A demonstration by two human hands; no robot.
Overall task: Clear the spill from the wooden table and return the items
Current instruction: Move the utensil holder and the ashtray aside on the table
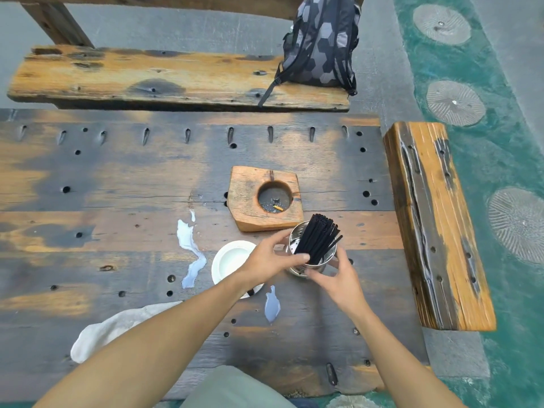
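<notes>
Right now both hands are busy at a shiny metal cup (312, 251) full of black straws (318, 240), which stands on the wooden table (117, 178) right of centre, just near of a wooden ashtray (265, 198). The left hand (272, 257) reaches in from the left with its fingers curled round the lower part of the straw bundle at the cup's rim, gripping the straws. The right hand (335, 278) sits against the near right side of the cup, fingers bent round its wall, thumb toward the base; it holds the cup. The straws lean toward the far right, fanned a little at their tips. Just left of the cup lies a white lid (232, 260), partly hidden under the left wrist. A pale milky spill (191, 254) runs in a crooked streak left of the lid, and a smaller puddle (272, 303) lies near of it, between the two forearms. A crumpled white cloth (117, 328) rests on the table at the near left, partly under the left forearm. On a bench (147, 78) beyond the table stands a grey patterned backpack (323, 45).
</notes>
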